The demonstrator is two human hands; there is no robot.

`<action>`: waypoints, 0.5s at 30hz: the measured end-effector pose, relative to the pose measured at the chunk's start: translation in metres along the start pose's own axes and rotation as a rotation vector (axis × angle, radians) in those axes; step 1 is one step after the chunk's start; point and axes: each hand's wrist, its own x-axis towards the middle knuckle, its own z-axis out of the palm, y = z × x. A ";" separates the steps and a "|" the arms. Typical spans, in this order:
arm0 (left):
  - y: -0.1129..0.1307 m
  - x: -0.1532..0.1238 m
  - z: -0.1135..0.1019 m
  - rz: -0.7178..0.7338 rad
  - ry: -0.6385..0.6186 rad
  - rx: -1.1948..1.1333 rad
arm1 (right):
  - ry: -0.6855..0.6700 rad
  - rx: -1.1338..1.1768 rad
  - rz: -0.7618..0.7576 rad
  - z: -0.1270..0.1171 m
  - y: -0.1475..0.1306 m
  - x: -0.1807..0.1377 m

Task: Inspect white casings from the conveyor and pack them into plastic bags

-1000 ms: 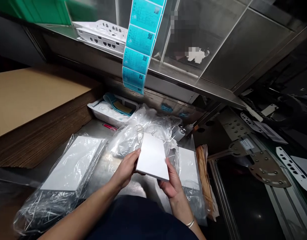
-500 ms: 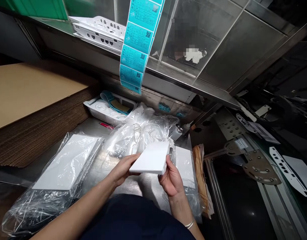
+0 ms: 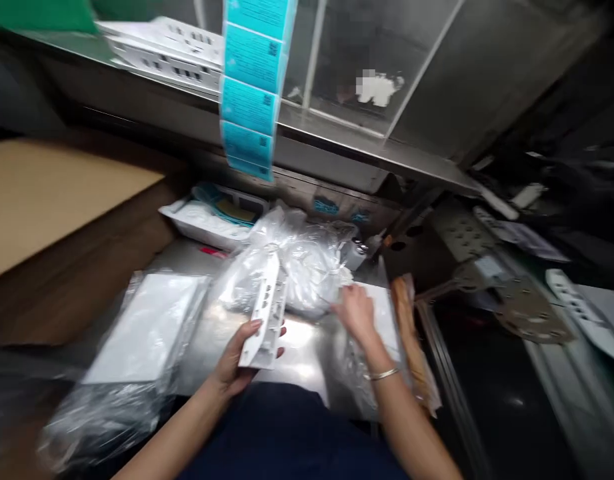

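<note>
My left hand is closed around a white plastic housing, held on edge so that its long side with several port cutouts faces up. My right hand, slightly blurred, is off the housing, to its right. Its fingers are curled together; what they hold, if anything, I cannot make out. The hand is beside the clear plastic bags and over the left part of a white panel. A bracelet circles the right wrist.
On the left lie a bagged white panel and stacked cardboard. A white tray stands behind. Blue labels hang from the shelf, beside more white housings. Right are brown paper and a metal bracket.
The housing has turned from its flat white face to its cutout side, now in my left hand alone. My right hand has let go of it and moved right and up. The view has shifted slightly.
</note>
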 end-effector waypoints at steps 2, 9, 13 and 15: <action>0.003 0.002 -0.003 0.003 -0.027 -0.035 | -0.158 -0.233 -0.004 0.013 0.025 0.028; 0.009 -0.001 -0.017 0.174 -0.092 0.091 | -0.453 -0.221 0.005 0.053 0.046 0.055; 0.008 -0.003 -0.018 0.232 -0.144 0.142 | -0.340 -0.309 -0.068 0.058 0.045 0.048; 0.007 -0.003 -0.016 0.256 -0.177 0.163 | -0.323 -0.336 -0.090 0.060 0.041 0.045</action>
